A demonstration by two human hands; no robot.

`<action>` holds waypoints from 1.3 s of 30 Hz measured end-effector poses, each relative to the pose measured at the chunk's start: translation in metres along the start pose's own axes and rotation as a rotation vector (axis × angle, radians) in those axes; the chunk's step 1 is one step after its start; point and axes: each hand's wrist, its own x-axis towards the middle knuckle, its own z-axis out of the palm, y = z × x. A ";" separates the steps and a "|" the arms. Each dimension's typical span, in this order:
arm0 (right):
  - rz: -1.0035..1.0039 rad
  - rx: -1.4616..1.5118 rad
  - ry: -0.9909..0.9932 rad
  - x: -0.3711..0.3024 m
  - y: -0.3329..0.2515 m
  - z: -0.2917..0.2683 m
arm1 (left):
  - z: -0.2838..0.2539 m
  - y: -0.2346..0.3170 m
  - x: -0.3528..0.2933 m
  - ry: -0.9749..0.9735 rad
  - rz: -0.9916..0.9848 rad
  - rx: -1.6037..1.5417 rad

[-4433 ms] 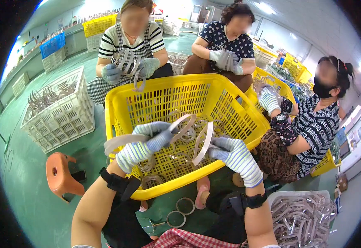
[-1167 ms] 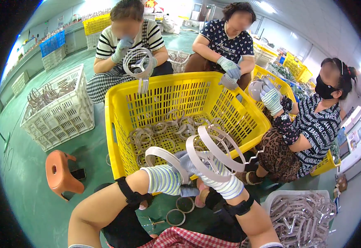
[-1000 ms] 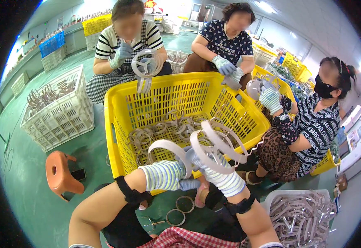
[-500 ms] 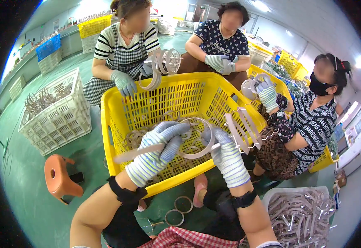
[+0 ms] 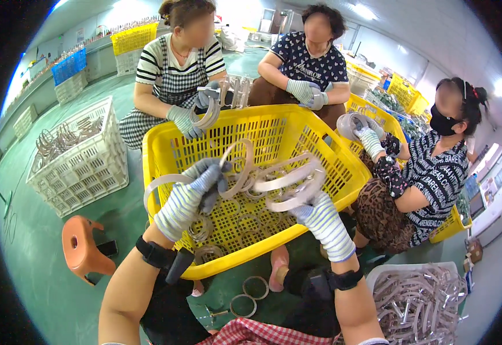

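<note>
Both my hands wear striped work gloves, over a yellow basket (image 5: 157,201) with loose rings on its bottom. My left hand (image 5: 190,195) is closed, and a pale metal band ring (image 5: 245,169) stands up from its fingertips. A second curved band (image 5: 156,187) sticks out on that hand's left side. On the right, my right hand (image 5: 323,221) is closed around several similar band rings (image 5: 288,184), blurred by motion and held above the basket. The fingers beneath that bunch are partly hidden.
Three people sit around the basket; two hold band rings (image 5: 207,119). A white crate (image 5: 81,172) of rings and an orange stool (image 5: 81,247) stand left. Opened bands fill a pale tub (image 5: 415,267) at lower right. Two rings (image 5: 243,305) lie on the floor.
My left hand has moved left and slightly down, away from the right. The ring between my hands is now only in the left. The right hand's bunch has swung left over the basket.
</note>
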 end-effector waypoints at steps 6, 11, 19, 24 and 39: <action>-0.095 -0.047 -0.059 0.001 -0.002 0.010 | -0.006 0.000 0.002 0.013 -0.003 -0.051; -0.075 -0.314 -0.045 -0.002 -0.003 0.005 | -0.002 0.001 0.000 -0.007 -0.008 -0.023; -0.047 -0.300 0.062 0.003 0.010 0.002 | 0.006 0.008 -0.005 0.006 0.033 0.346; -0.056 -0.141 0.112 0.005 0.017 -0.002 | 0.001 0.003 -0.001 -0.051 0.066 0.309; 0.230 -0.056 0.010 -0.005 -0.026 -0.004 | 0.008 0.003 0.000 0.171 0.165 0.242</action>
